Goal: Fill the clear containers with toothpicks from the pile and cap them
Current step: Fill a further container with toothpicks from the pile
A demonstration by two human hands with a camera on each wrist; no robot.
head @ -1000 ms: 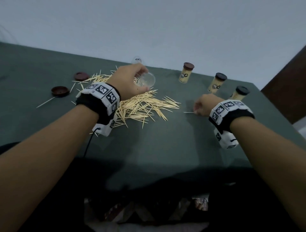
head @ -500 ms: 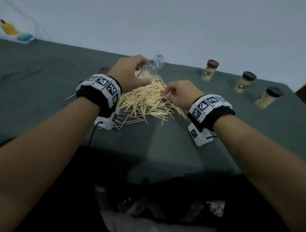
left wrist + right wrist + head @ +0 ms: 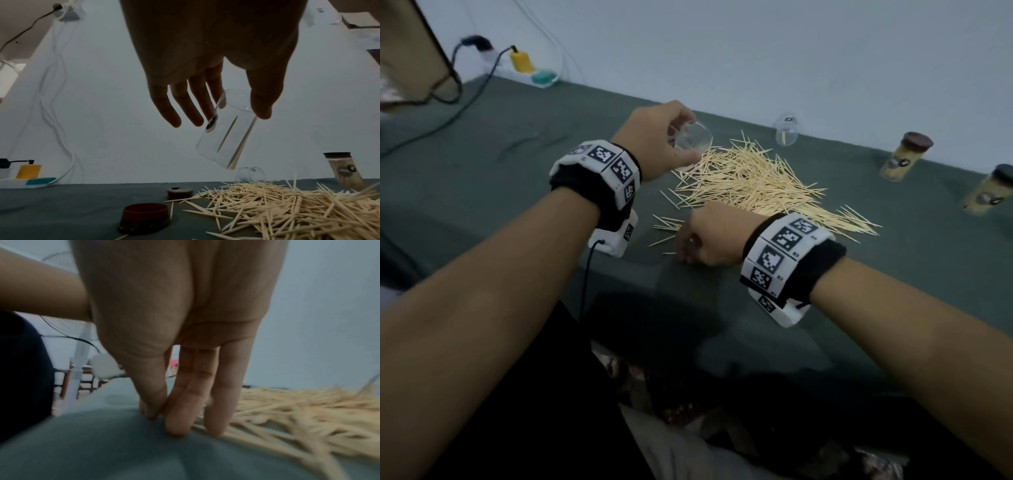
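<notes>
A heap of toothpicks [image 3: 756, 181] [image 3: 287, 206] [image 3: 298, 410] lies on the green cloth. My left hand [image 3: 681, 144] [image 3: 236, 110] holds a clear container [image 3: 693, 138] [image 3: 226, 138] by its rim between thumb and finger, tilted above the heap's left end; two toothpicks lie inside it. My right hand [image 3: 688, 240] [image 3: 174, 415] is at the heap's near left edge, fingertips down on the cloth and thumb against the fingers. The blur hides whether a toothpick is between them. A second clear container [image 3: 786, 129] [image 3: 249, 174] stands behind the heap.
Two brown caps [image 3: 145, 216] [image 3: 180, 192] sit left of the heap. Filled, capped containers [image 3: 905, 156] [image 3: 989, 192] stand at the right by the wall. A power strip [image 3: 541, 77] with cables is at the back left. The table's front edge is close below my right hand.
My right hand has come from the cloth right of the heap across to its near left edge. The left hand keeps hold of the clear container. The head view has swung left.
</notes>
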